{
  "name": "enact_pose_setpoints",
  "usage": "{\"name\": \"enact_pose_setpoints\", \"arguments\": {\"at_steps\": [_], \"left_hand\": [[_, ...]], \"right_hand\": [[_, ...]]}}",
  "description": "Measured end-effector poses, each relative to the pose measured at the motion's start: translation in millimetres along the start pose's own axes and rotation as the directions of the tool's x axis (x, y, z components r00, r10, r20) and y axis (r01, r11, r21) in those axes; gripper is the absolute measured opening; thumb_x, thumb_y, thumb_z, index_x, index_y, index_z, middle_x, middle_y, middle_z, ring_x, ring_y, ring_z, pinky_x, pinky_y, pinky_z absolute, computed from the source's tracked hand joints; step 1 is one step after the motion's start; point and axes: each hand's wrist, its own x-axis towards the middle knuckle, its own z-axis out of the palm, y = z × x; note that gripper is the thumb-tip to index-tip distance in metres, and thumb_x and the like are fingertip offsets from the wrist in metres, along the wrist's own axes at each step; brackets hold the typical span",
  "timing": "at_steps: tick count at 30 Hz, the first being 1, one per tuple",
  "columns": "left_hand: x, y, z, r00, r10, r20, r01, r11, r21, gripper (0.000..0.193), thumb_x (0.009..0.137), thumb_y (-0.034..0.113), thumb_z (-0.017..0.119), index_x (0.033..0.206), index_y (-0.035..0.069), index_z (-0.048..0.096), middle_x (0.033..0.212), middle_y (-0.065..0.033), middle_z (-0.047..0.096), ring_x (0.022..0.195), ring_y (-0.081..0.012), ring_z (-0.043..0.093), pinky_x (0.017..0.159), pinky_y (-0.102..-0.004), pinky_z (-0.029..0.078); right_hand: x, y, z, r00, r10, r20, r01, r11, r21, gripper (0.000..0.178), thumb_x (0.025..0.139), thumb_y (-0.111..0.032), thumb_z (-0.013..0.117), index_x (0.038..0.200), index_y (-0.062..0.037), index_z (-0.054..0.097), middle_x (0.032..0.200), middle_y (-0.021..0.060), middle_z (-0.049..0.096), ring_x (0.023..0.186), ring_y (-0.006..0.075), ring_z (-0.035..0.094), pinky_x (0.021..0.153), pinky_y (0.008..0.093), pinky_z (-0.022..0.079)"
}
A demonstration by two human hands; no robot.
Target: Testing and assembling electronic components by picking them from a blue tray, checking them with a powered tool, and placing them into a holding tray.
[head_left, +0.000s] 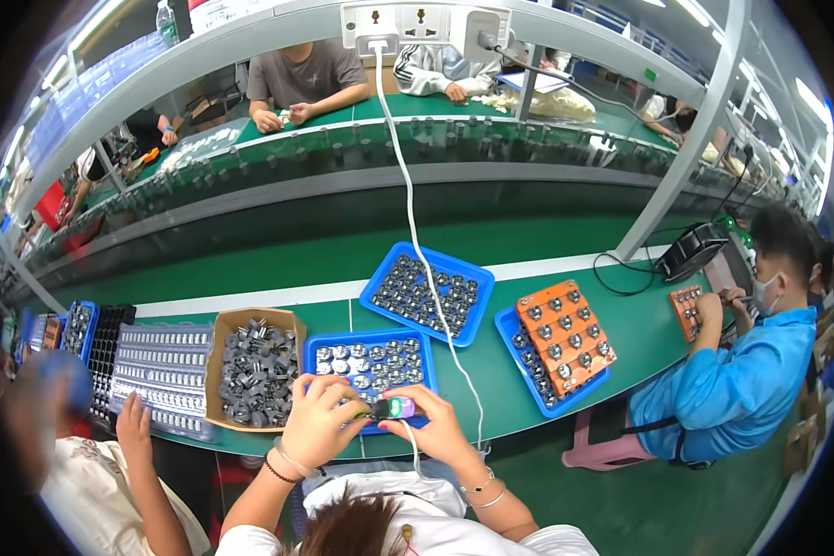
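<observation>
Device (398, 408), purple with lit green face, probably light, rigid; best gripped by sides. Right hand (442, 431) pinches it; left hand (317, 419) half-curled beside it, hold unclear.

The lit device (398, 408) looks smooth glossy plastic, the trays (485, 289) shiny plastic, the round parts (340, 352) polished metal, the orange block (558, 336) matt, the box (215, 371) dull cardboard, the cable (410, 193) smooth plastic, and the desk (639, 324) satin-smooth.
</observation>
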Motion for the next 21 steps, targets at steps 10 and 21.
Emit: {"name": "enact_pose_setpoints", "arguments": {"at_steps": [10, 21], "left_hand": [[-33.1, -13.5, 29.5, 0.966, -0.246, -0.084, 0.256, 0.954, 0.155, 0.009, 0.066, 0.015, 0.074, 0.072, 0.014, 0.067, 0.081, 0.0025, 0.059, 0.097, -0.0214, 0.053, 0.089, -0.0433, 0.033], [-41.4, -46.0, 27.3, 0.976, -0.166, 0.144, 0.138, 0.972, 0.189, 0.007, 0.067, 0.019, 0.073, 0.071, 0.015, 0.069, 0.084, 0.0013, 0.057, 0.102, -0.0209, 0.051, 0.097, -0.0480, 0.031]], "right_hand": [[7.7, 34.3, -25.1, 0.974, 0.176, -0.144, -0.106, 0.911, 0.399, 0.030, 0.078, 0.002, 0.055, 0.106, -0.0015, 0.044, 0.090, 0.0095, 0.061, 0.088, 0.0175, 0.060, 0.082, 0.0320, 0.049], [-11.4, 47.7, -48.4, 0.751, 0.650, -0.116, -0.647, 0.759, 0.069, 0.024, 0.078, -0.013, 0.075, 0.091, -0.0020, 0.058, 0.074, 0.0054, 0.063, 0.057, 0.0093, 0.058, 0.049, 0.0229, 0.047]]}}
